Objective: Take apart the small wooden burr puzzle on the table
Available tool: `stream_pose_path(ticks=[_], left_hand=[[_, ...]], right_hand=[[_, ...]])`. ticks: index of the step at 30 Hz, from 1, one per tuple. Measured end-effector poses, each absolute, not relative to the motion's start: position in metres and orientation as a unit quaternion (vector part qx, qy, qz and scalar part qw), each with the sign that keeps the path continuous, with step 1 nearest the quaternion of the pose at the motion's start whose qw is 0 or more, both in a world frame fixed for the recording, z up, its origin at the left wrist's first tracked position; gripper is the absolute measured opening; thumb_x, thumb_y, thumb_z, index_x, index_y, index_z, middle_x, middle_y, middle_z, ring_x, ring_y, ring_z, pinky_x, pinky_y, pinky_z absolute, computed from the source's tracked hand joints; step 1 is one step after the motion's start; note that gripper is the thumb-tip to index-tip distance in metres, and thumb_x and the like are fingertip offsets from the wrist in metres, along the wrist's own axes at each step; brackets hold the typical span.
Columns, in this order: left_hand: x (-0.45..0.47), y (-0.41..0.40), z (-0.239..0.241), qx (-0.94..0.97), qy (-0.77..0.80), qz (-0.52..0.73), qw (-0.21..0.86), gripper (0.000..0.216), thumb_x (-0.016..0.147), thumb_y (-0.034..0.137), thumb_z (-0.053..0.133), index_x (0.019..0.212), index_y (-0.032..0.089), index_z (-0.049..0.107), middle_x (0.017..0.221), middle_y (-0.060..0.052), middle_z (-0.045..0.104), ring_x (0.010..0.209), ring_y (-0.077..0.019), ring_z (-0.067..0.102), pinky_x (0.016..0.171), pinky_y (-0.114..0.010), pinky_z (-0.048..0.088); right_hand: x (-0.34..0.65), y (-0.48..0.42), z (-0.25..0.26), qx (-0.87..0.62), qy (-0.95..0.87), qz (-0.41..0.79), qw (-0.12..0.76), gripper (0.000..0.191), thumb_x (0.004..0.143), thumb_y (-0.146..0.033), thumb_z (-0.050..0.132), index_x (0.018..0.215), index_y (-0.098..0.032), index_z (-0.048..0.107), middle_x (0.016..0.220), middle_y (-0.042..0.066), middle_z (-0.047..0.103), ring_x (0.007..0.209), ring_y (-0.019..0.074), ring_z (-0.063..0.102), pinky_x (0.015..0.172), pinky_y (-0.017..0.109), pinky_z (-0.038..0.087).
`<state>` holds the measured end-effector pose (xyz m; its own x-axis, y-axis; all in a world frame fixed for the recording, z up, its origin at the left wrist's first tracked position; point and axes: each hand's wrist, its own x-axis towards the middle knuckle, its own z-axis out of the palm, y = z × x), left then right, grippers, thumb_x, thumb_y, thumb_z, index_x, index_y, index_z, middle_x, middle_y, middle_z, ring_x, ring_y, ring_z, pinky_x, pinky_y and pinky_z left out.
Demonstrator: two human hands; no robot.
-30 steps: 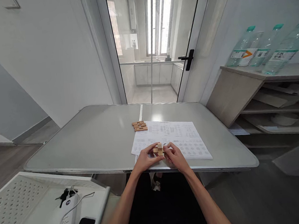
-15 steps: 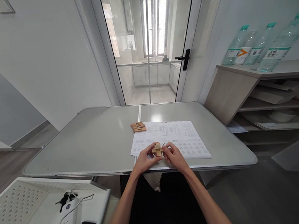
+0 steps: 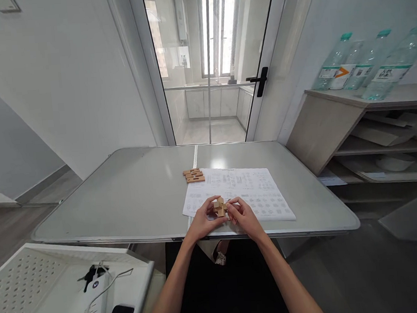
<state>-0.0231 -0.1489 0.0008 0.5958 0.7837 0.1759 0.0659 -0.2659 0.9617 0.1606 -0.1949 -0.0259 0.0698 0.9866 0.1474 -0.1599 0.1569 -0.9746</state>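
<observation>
The little wooden block [image 3: 220, 208] is up in the hands, near the middle of the worktop's [image 3: 132, 197] near edge. The left hand [image 3: 202, 221] grips it between thumb and fingers. The right hand [image 3: 243, 217] has its fingers bent in and pinches at the block's right side. The view is small here, so I can't be sure if those fingertips hold a part of the block or a separate bit.

The block could come apart if one side gets pushed or twisted too hard. Because the near edge is so close, a part that slips out could drop to the floor [image 3: 350, 270]. The paper sheet [image 3: 240, 188] reaches under the right hand, so a bump there could drag it. That might also shove the flat wooden pieces [image 3: 194, 175] at its far left corner.

The sheet is full of rows of grey pictures, with tiny print I can't read. On the shelf [image 3: 303, 128] past the worktop's right edge, the plastic bottles [image 3: 334, 57] have white labels with green on them. One label shows an orange mark like an arrow. The dark letters are too small to read, so I can't name a brand.
</observation>
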Motion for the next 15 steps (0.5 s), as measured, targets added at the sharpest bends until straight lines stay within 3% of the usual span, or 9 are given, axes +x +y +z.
stream_pose_path(ticks=[9, 15], left_hand=[[-0.0218, -0.1507, -0.0008, 0.718, 0.312, 0.349, 0.515, 0.069, 0.077, 0.042, 0.089, 0.135, 0.025, 0.056, 0.118, -0.008, 0.07, 0.109, -0.0249, 0.068, 0.093, -0.035, 0.052], [-0.0225, -0.153, 0.0038, 0.734, 0.325, 0.338, 0.491, 0.069, 0.078, 0.044, 0.086, 0.137, 0.023, 0.057, 0.09, -0.001, 0.07, 0.087, -0.02, 0.066, 0.083, -0.032, 0.051]], right_hand=[[0.1615, -0.194, -0.0307, -0.442, -0.479, 0.476, 0.59, 0.04, 0.091, -0.062, 0.069, 0.095, -0.023, 0.057, 0.057, -0.008, 0.056, 0.045, 0.0096, 0.045, 0.047, 0.022, 0.035], [0.1616, -0.1921, -0.0339, -0.457, -0.482, 0.471, 0.58, 0.04, 0.093, -0.063, 0.065, 0.095, -0.024, 0.055, 0.055, -0.008, 0.055, 0.043, 0.011, 0.045, 0.045, 0.023, 0.035]])
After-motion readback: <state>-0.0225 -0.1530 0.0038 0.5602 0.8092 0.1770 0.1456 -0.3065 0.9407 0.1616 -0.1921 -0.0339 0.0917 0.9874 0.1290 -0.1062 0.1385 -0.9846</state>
